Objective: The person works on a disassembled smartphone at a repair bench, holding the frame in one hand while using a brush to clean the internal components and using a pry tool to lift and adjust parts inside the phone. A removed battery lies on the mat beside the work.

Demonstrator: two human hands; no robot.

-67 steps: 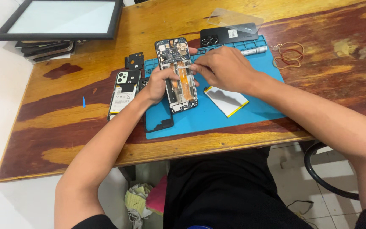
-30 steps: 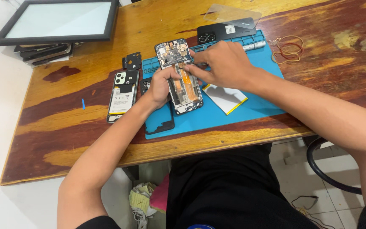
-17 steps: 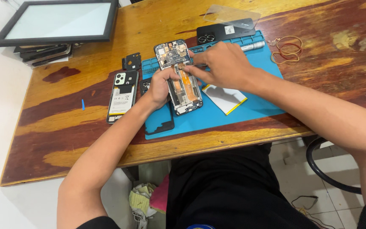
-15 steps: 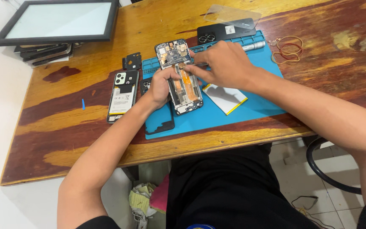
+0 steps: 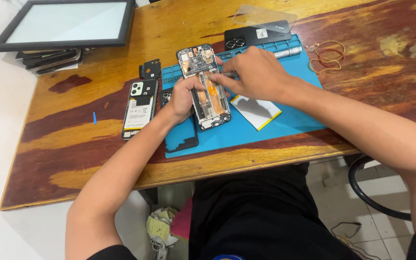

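Observation:
An opened phone [image 5: 207,91] with its back off lies on a blue work mat [image 5: 285,120], its circuit board and orange ribbon cable exposed. My left hand [image 5: 183,98] grips the phone's left edge and steadies it. My right hand [image 5: 253,73] is closed on a thin metal tool [image 5: 220,75] whose tip rests on the phone's middle. A loose white and yellow battery [image 5: 255,111] lies on the mat just right of the phone.
A second phone back with battery [image 5: 139,108] and a small black bracket [image 5: 150,69] lie to the left on the wooden table [image 5: 73,144]. A dark phone cover [image 5: 253,36], a silver screwdriver handle [image 5: 289,51], rubber bands [image 5: 327,54] and a framed screen [image 5: 66,24] sit farther back.
Both hands stay on the opened phone. The right hand with the tool has shifted only slightly over the phone's middle.

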